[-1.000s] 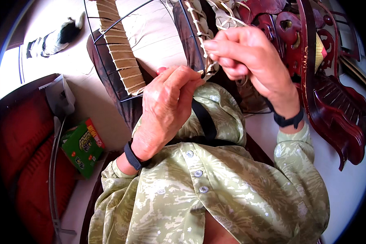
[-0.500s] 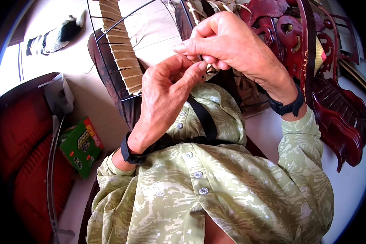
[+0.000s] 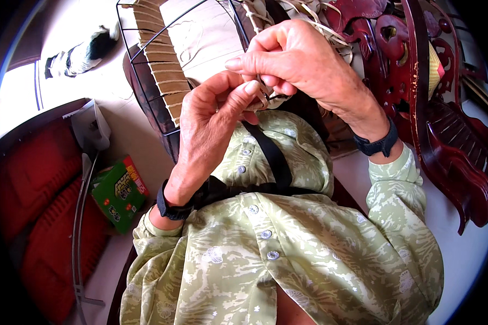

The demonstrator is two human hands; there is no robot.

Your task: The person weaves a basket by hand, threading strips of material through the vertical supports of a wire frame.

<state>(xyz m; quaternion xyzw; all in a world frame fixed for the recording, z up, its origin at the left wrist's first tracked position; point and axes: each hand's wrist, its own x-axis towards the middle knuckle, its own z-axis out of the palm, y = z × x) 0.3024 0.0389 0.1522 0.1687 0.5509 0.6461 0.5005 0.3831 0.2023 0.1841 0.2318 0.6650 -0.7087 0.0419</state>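
Toward 11 and 12 o'clock lay the black wire frame [image 3: 169, 26], its upper end cut off by the picture's top edge. Its long axis ran from between 11 and 12 o'clock down to between 5 and 6, as did its wrapped tan side [image 3: 160, 59]; the near corner pointed at the person's body. Pale floor [image 3: 200, 38] showed between the frame's two long sides and at 10 o'clock, around a black-and-white bundle [image 3: 81, 51]. Carved dark red furniture [image 3: 416, 97] bounded 2 o'clock; a green box [image 3: 119, 194] stood between 8 and 9. Near 11 o'clock the left hand [image 3: 209, 116] was half curled, thumb and forefinger slightly apart, beside a pale strand [image 3: 264, 100]. At 1 o'clock the right hand [image 3: 303, 65] formed a narrow pinch; whether either hand gripped the strand, I could not tell.
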